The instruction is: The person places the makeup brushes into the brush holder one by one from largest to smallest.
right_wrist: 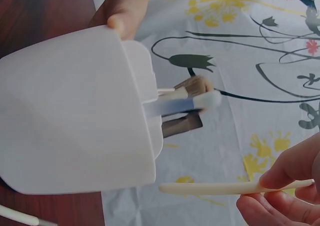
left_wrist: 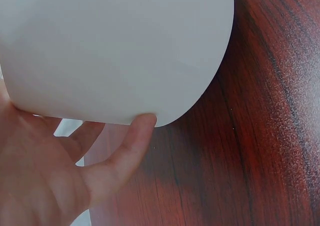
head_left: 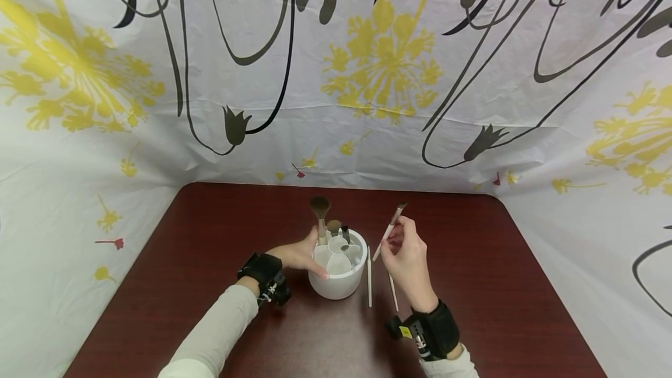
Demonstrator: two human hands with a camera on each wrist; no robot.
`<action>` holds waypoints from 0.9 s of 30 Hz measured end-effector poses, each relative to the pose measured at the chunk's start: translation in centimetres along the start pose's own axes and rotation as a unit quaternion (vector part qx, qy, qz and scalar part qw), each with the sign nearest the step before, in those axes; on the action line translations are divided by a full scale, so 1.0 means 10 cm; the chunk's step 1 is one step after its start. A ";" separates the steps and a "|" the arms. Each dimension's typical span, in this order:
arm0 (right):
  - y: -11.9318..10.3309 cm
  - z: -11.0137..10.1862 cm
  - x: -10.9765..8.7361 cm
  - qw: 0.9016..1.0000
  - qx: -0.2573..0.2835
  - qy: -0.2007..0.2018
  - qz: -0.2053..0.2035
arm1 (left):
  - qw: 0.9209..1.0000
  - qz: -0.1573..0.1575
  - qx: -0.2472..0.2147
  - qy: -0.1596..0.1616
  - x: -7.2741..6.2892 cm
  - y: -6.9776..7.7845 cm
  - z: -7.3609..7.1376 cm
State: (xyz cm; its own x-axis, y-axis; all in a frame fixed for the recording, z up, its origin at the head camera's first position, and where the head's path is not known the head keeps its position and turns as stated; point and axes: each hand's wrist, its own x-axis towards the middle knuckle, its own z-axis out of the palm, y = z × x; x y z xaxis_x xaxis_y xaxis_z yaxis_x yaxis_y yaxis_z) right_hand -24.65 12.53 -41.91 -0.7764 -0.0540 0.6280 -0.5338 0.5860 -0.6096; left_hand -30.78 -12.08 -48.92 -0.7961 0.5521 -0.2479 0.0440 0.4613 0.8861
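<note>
A white round brush holder (head_left: 336,286) with inner compartments stands on the table. My left hand (head_left: 300,252) grips its left side, thumb near the front rim and fingers behind. In the left wrist view a fingertip (left_wrist: 145,121) touches the smooth holder wall (left_wrist: 115,51). Inside stand a large fluffy makeup brush (head_left: 319,207) and smaller brushes (head_left: 334,227), bristles up. To the holder's right, my right hand (head_left: 408,255) pinches a slim makeup brush (head_left: 389,232), tilted, its dark bristles up. In the right wrist view its pale handle end (right_wrist: 200,188) points toward the holder.
Two thin brushes lie on the dark red wooden table (head_left: 488,284) right of the holder: one pale stick (head_left: 370,282) beside it, another (head_left: 393,293) partly under my right hand. A white patterned cloth (head_left: 336,150) hangs behind and beside the table.
</note>
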 end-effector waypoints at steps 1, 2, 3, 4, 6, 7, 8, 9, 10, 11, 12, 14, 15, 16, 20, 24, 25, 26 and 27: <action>-0.01 0.01 0.01 1.000 0.002 0.001 -0.003 | 1.000 0.000 0.001 0.000 0.00 0.00 0.00; -0.02 0.01 0.01 1.000 0.004 0.001 -0.006 | 1.000 0.001 0.001 0.001 0.00 0.00 0.00; -0.03 0.02 0.02 1.000 0.006 0.003 -0.010 | 1.000 0.001 0.001 0.001 0.00 0.00 0.00; -0.04 0.03 0.02 1.000 0.009 0.004 -0.012 | 1.000 0.001 0.001 0.001 0.00 -0.01 0.00; -0.05 0.04 0.03 1.000 0.012 0.006 -0.014 | 1.000 0.001 0.001 0.002 0.00 -0.02 0.00; -0.06 0.04 0.03 1.000 0.013 0.006 -0.016 | 1.000 0.000 0.001 0.002 0.00 -0.02 0.00; -0.06 0.05 0.03 1.000 0.014 0.006 -0.016 | 1.000 0.000 0.001 0.003 0.01 -0.02 0.01; -0.06 0.06 0.04 1.000 0.015 0.006 -0.017 | 1.000 -0.001 0.001 0.003 0.01 -0.02 0.01; -0.06 0.07 0.04 1.000 0.016 0.006 -0.018 | 1.000 -0.001 0.000 0.004 0.01 -0.03 0.01; -0.06 0.07 0.04 1.000 0.016 0.006 -0.018 | 1.000 -0.001 0.001 0.004 0.01 -0.03 0.01; -0.06 0.07 0.04 1.000 0.016 0.006 -0.020 | 1.000 -0.001 0.002 0.004 0.01 -0.03 0.01; -0.07 0.08 0.04 1.000 0.015 0.005 -0.019 | 1.000 -0.001 0.003 0.005 0.01 -0.03 0.01; -0.08 0.08 0.04 1.000 0.015 0.006 -0.021 | 1.000 -0.001 0.004 0.005 0.01 -0.03 0.01; -0.08 0.09 0.04 1.000 0.015 0.006 -0.021 | 1.000 -0.001 0.004 0.005 0.01 -0.03 0.01; -0.10 0.10 0.05 1.000 0.020 0.002 -0.018 | 1.000 -0.002 0.004 0.004 0.01 -0.03 0.01; -0.11 0.11 0.05 0.999 0.031 -0.008 -0.016 | 1.000 -0.002 0.000 0.002 0.00 -0.02 0.00; -0.11 0.11 0.05 0.999 0.032 -0.010 -0.016 | 1.000 -0.002 -0.002 0.002 0.00 -0.02 0.00; -0.11 0.12 0.04 0.999 0.033 -0.013 -0.016 | 1.000 -0.001 -0.004 0.002 0.00 -0.02 0.00; -0.11 0.12 0.04 0.999 0.034 -0.015 -0.016 | 1.000 -0.003 -0.005 0.001 0.00 -0.02 0.00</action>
State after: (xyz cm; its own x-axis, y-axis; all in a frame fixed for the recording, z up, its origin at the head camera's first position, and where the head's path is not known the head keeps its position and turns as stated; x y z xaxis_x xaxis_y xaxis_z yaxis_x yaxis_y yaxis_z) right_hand -24.80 10.89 -41.55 -0.7677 -0.0970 0.6335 -0.5792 0.5281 -0.6210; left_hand -30.79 -12.14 -49.14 -0.7980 0.5475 -0.2518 0.0339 0.4579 0.8883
